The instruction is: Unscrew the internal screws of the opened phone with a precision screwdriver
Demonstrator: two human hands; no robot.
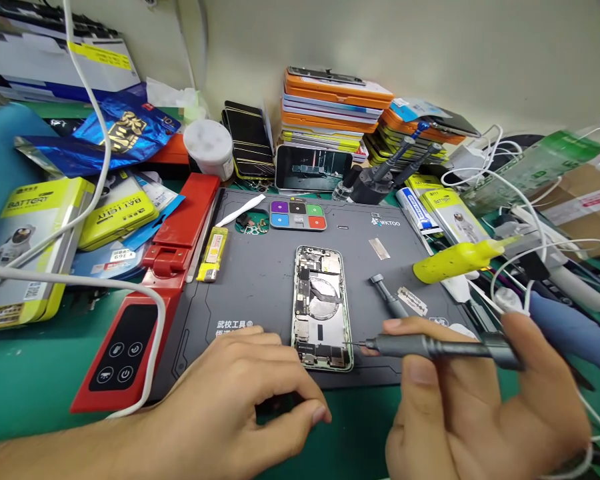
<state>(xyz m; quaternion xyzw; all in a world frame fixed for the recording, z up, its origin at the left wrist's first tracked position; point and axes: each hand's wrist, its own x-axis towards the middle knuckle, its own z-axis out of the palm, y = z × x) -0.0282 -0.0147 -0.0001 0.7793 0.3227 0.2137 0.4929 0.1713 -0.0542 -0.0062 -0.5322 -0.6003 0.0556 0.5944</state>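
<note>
An opened phone (pixel 322 305) with its inner boards exposed lies lengthwise on a dark grey work mat (pixel 260 280). My right hand (pixel 475 413) grips a grey screwdriver (pixel 430 347) held level, its thin tip touching the phone's lower right edge. My left hand (pixel 240 393) rests at the mat's near edge beside the phone's lower left corner, fingers curled and thumb near the index finger; whether it pinches anything small I cannot tell.
A red heating bar (pixel 145 320) with a white cable over it lies left of the mat. A yellow lighter (pixel 214 252), a coloured screw tray (pixel 299 215), a second grey driver (pixel 387 297) and a yellow bottle (pixel 460 260) are around. Stacked phone cases stand behind.
</note>
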